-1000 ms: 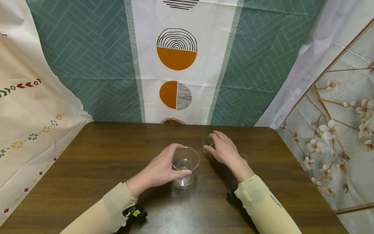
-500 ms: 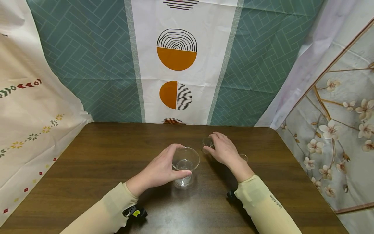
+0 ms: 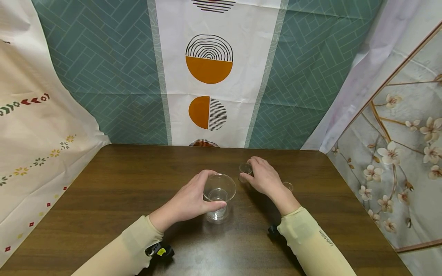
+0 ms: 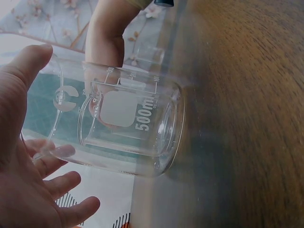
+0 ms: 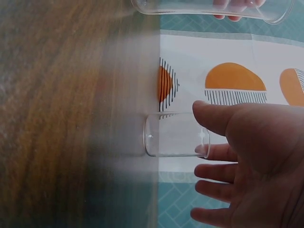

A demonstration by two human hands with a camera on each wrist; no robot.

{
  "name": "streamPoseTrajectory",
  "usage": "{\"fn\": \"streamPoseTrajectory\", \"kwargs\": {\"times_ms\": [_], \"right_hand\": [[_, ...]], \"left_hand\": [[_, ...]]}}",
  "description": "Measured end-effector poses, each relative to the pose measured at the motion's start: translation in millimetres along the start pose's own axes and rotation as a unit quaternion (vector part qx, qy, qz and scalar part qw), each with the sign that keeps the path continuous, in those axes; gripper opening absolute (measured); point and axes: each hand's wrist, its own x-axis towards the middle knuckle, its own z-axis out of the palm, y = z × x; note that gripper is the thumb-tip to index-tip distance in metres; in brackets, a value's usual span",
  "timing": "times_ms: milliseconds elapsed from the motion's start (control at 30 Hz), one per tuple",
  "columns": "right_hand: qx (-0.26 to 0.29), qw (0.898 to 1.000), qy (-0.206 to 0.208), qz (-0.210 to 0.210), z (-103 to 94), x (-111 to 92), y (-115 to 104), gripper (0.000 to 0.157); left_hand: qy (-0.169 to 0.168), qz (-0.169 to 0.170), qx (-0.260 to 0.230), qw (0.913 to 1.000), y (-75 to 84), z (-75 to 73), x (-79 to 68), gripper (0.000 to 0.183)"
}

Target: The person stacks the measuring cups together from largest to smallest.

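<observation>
A large clear beaker [image 3: 230, 188] marked 500ml stands on the table, with a smaller clear glass vessel [image 3: 218, 195] inside it. My left hand [image 3: 191, 197] grips the beaker near its rim from the left, thumb on the near side and fingers on the far side. In the left wrist view, the printed label [image 4: 118, 109] faces the camera. Farther back and to the right, my right hand [image 3: 264, 176] holds a small clear beaker [image 5: 173, 135] at its rim between thumb and index finger. The other right fingers extend beyond it. That small beaker stands upright on the table.
Another small clear glass [image 3: 287, 186] stands just right of my right wrist, partly hidden by it. The brown wooden table [image 3: 121, 184] ends at a hanging patterned cloth [image 3: 293, 96] behind. A flowered cloth [image 3: 390, 161] hangs along the right side.
</observation>
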Motion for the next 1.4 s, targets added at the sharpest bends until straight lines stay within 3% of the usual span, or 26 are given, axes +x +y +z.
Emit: {"fn": "streamPoseTrajectory", "kwargs": {"times_ms": [1400], "right_hand": [[0.008,1.000,0.016,-0.017,-4.1,-2.7,-4.7,0.055]], "left_hand": [[0.006,-0.001,-0.001,1.0000,0.6,0.6,-0.5,0.091]]}}
